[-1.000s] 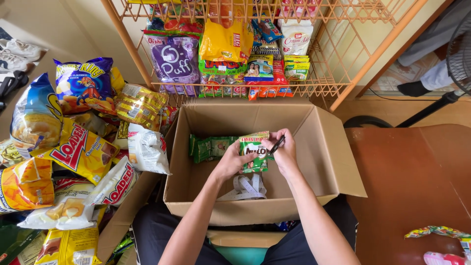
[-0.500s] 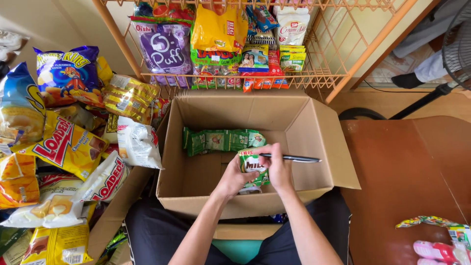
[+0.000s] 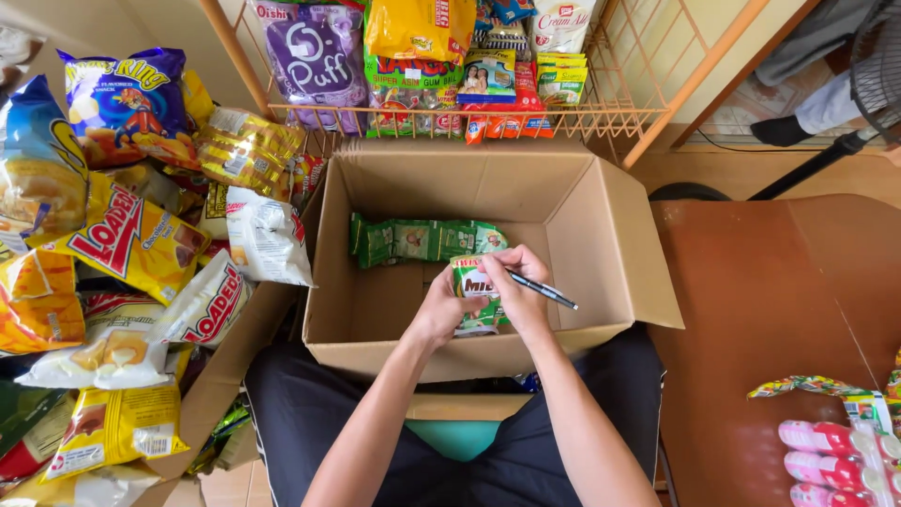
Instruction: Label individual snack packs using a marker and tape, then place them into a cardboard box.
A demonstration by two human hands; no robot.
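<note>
Since a moment ago, our hands have drifted a little toward the near wall of the box, and the pen tip now points more to the right. Our right hand (image 3: 522, 286) pinches a thin black pen (image 3: 544, 290) between its fingers and also grips a small green sachet strip (image 3: 475, 291). Our left hand (image 3: 441, 310) curls its fingers around the same strip. We hold it low inside the open brown cardboard box (image 3: 619, 244). More green sachets (image 3: 418, 239) lie along the box floor. Bright snack bags (image 3: 131, 235) pile up on the left.
</note>
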